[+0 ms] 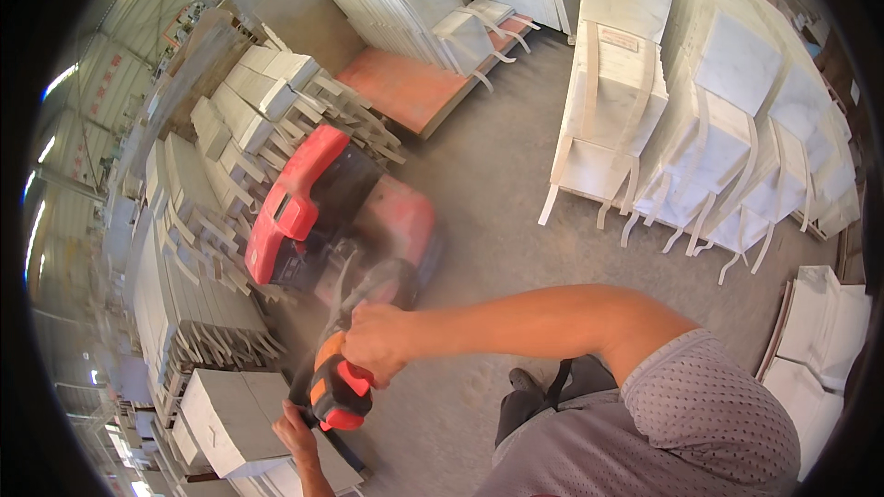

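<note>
Fingers [357,342] of right hand [381,339] (nearer the red truck [296,216], up-frame) and left hand [297,434] grip the tiller head [341,396], shaft slanting up-right.

This looks like a stone warehouse or workshop. From one to three o'clock stand tall stacks of white, marble-like rectangular slabs [732,60] bound with flat cream straps [591,92]; pale grey rectangular blocks [210,414] are piled around eight. Near the middle, toward nine, a red-and-black pallet-truck-like machine [341,179] stands on the dusty grey floor [497,156]. Bright white strip lights [61,83] shine near ten.
</note>
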Demonstrator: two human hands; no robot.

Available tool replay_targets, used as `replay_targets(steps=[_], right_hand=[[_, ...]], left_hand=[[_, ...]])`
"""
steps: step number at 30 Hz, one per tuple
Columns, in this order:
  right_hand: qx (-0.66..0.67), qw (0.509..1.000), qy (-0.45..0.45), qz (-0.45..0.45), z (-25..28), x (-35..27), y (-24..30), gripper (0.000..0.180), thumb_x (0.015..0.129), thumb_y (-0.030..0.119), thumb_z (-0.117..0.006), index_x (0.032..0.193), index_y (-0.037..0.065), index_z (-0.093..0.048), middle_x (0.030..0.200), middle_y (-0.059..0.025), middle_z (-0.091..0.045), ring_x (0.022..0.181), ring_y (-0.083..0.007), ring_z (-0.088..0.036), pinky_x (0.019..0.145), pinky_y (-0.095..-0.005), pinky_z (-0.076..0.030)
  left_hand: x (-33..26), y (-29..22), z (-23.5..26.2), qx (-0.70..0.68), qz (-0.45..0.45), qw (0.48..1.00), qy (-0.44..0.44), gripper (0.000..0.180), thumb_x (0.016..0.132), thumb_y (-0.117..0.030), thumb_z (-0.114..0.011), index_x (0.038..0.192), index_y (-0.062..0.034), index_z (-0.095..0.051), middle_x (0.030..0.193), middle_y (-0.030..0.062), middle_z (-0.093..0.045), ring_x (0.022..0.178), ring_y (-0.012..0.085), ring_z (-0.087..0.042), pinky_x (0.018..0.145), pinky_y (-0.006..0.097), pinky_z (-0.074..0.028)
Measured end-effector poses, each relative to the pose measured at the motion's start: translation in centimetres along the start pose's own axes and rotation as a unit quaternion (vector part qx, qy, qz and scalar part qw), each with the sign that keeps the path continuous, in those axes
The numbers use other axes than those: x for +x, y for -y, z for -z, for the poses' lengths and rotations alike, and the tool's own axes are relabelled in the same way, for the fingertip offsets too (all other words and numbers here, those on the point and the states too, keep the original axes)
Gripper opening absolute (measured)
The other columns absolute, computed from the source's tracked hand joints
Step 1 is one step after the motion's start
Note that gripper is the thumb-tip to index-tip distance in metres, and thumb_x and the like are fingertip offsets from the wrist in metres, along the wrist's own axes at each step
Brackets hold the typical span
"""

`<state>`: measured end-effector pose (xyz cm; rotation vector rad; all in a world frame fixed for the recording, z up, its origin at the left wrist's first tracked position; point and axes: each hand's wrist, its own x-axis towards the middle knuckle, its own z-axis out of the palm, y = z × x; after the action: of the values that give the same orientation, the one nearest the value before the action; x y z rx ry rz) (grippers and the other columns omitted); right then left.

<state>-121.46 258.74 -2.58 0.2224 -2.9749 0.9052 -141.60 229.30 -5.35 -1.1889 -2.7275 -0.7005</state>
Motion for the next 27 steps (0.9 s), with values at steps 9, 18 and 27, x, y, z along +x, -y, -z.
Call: replay_targets(steps=[9, 18, 27], right_hand=[[0.001, 0.999, -0.01, -0.035, -8.3, 10.8, 4.4, 0.043, 0.066, 0.039, -0.077, 0.084, 0.002, -0.065, 0.067, -0.0132, -0.068, 0.067, -0.0329, -0.069, 0.064, -0.0431, -0.053], [-0.005, 0.999, -0.016, -0.029, -8.3, 18.8, 13.3, 0.051, 0.072, 0.048, -0.074, 0.084, 0.001, -0.062, 0.065, -0.0132, -0.066, 0.065, -0.0338, -0.068, 0.063, -0.0436, -0.054], [0.036, 0.997, -0.064, 0.006, -20.7, 4.3, 24.7, 0.053, 0.075, 0.048, -0.072, 0.084, -0.003, -0.062, 0.069, -0.0165, -0.066, 0.067, -0.0353, -0.068, 0.065, -0.0443, -0.054]], left_hand=[[2.4, 14.6, 1.8, -0.018, -0.057, 0.998, 0.013, 0.055, 0.106, -0.023, -0.043, 0.06, 0.0038, -0.061, 0.053, 0.0173, -0.057, 0.048, 0.0357, -0.056, 0.053, 0.045, -0.041], [3.9, 22.5, 10.6, -0.008, -0.054, 0.998, 0.039, 0.055, 0.105, -0.022, -0.044, 0.058, 0.0037, -0.06, 0.054, 0.0181, -0.058, 0.051, 0.0381, -0.057, 0.055, 0.048, -0.042], [-16.6, 20.3, 11.1, 0.038, -0.064, 0.997, 0.007, 0.066, 0.108, -0.034, -0.037, 0.058, 0.002, -0.06, 0.048, 0.0135, -0.054, 0.044, 0.03, -0.051, 0.053, 0.044, -0.039]])
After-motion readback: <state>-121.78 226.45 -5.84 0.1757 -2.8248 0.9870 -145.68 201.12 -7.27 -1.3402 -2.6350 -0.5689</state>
